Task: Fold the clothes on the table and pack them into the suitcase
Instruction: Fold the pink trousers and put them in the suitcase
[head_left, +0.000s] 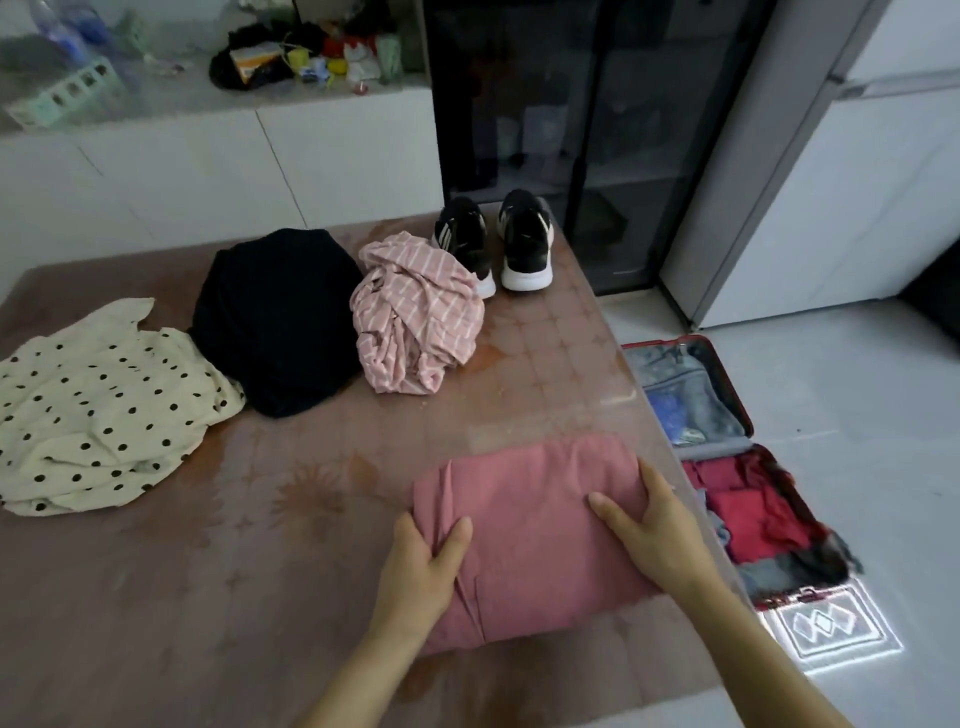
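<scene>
A folded pink garment (524, 525) lies near the table's right front. My left hand (423, 566) pinches a ridge of cloth at its left edge. My right hand (652, 530) lies flat on its right part, fingers spread. Farther back lie a cream polka-dot garment (98, 410), a black garment (280, 322) and a crumpled pink striped garment (415, 317). An open red suitcase (727, 467) lies on the floor right of the table, with red and grey clothes in its near half.
A pair of black sneakers (498, 244) stands at the table's (208, 571) far right corner. Behind is a white counter (208, 145) with clutter, a dark glass cabinet (587, 130) and a white fridge (857, 182).
</scene>
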